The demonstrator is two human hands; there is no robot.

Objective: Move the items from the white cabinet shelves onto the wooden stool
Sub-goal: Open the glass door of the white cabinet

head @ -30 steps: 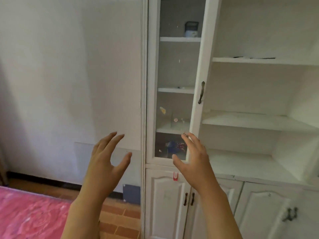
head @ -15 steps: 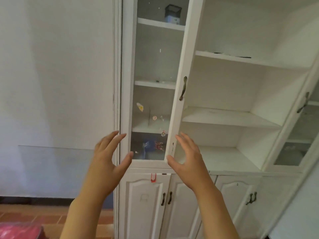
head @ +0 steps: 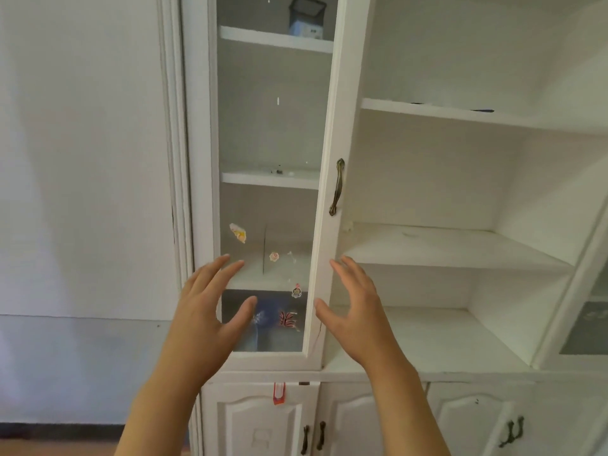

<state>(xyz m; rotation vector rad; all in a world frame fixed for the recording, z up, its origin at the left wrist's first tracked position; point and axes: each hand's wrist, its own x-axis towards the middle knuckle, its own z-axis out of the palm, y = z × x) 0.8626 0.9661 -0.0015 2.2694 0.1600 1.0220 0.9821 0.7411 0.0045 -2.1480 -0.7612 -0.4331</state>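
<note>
Two empty hands, left hand (head: pixel 205 312) and right hand (head: pixel 357 307), spread; one box (head: pixel 306 17) on cabinet (head: pixel 427 248).

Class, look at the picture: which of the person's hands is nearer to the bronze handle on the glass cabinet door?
The right hand. It is raised just below the bronze handle, by the door's edge. The left hand is lower and further left, in front of the glass door.

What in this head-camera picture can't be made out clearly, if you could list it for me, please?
- Blue-and-dark container on the top shelf, head view: top cut off by the frame edge, label too small.
- Dark strips on the open shelf: seen edge-on, unidentifiable.
- Wooden stool: outside the frame.
- Bottom compartment behind the glass door: blurred by reflection, partly covered by the left hand.
</note>
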